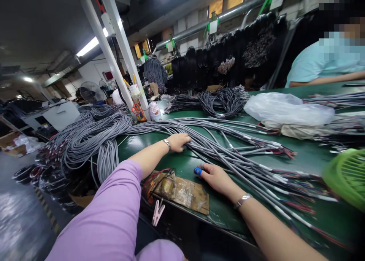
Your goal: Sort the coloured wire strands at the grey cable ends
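Long grey cables (211, 141) lie in a loose bundle across the green table, their stripped ends with white sleeves and coloured wires at the right. My left hand (178, 142), with a watch at the wrist, reaches over to the near edge of this bundle. Its fingers curl down onto some cables; the fingertips are partly hidden. Close to my body, my right hand (218, 179) rests beside the bundle with a blue wrap on one digit. Its visible fingers are loosely bent and slightly apart, with nothing seen between them.
A taped cardboard piece (185, 194) and a pink clothespin (157, 212) are at the front edge. Coiled cables (94, 139) heap up at left. A green basket (346, 177), plastic bag (288, 109) and black cable coils (219, 101) surround the bundle. A person (322, 59) sits opposite.
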`<state>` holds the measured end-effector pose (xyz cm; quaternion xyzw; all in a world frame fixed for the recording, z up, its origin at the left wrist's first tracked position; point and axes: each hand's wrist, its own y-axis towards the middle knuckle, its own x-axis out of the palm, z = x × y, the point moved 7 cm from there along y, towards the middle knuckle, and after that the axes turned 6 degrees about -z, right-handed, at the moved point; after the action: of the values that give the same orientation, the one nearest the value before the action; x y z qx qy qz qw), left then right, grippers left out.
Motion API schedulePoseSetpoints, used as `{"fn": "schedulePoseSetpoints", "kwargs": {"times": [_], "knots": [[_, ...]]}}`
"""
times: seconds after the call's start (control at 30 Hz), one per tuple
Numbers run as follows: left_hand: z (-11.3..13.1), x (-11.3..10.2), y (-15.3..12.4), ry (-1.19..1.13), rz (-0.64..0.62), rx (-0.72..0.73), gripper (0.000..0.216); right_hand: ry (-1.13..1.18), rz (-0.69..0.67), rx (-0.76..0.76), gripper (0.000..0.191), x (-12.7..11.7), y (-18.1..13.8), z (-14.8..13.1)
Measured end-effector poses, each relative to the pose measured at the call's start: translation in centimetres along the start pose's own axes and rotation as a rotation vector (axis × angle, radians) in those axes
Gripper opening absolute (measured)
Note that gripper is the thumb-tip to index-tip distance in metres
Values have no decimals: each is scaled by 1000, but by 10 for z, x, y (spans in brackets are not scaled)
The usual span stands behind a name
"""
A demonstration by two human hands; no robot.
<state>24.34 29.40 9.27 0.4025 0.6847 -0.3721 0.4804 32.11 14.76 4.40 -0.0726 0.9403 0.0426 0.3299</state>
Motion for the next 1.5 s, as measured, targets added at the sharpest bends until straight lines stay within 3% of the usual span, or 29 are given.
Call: {"fn": "schedulePoseSetpoints", "kwargs": {"times": [0.1, 0.27, 0.43, 0.53, 0.6, 0.7, 0.77, 0.93, 1.07, 1.17, 1.3, 1.37, 1.5], "knots": [[1, -4, 8, 13, -10, -47, 62, -40, -7, 9, 30, 0, -1, -1], [11, -11, 19, 32, -168, -72, 47, -4, -20, -22, 31, -1, -2, -4], [30, -5, -9, -68, -395, 54, 48, 17, -31, -7, 25, 0, -3, -7], [32, -5, -21, -161, -469, 107, 49, -14, -20, -2, 23, 1, -4, -10], [25, -11, -17, -235, -421, 101, 43, -22, -16, -10, 21, 2, -5, -13], [-4, -32, 3, -209, -114, -93, 38, -40, -28, -31, 19, 4, -6, -15], [-17, -37, 18, -147, -21, -191, 47, -61, -44, -30, 20, 5, -7, -15], [5, -21, 61, -42, -71, -77, 65, -83, -55, -54, 20, 5, -7, -16], [30, -18, 72, 100, -59, 34, 53, -22, -57, -79, 19, 4, -7, -15], [32, -31, 58, 125, -19, 36, 44, -4, -83, -65, 20, 4, -7, -14], [25, -50, 19, 46, -5, 39, 42, -25, -90, -99, 19, 6, -10, -21], [27, -46, -2, -39, -94, 80, 38, 29, -118, -125, 18, 8, -13, -27], [47, -20, -38, -163, -324, 132, 62, 410, -280, -91, 24, 16, -19, -34]]}}
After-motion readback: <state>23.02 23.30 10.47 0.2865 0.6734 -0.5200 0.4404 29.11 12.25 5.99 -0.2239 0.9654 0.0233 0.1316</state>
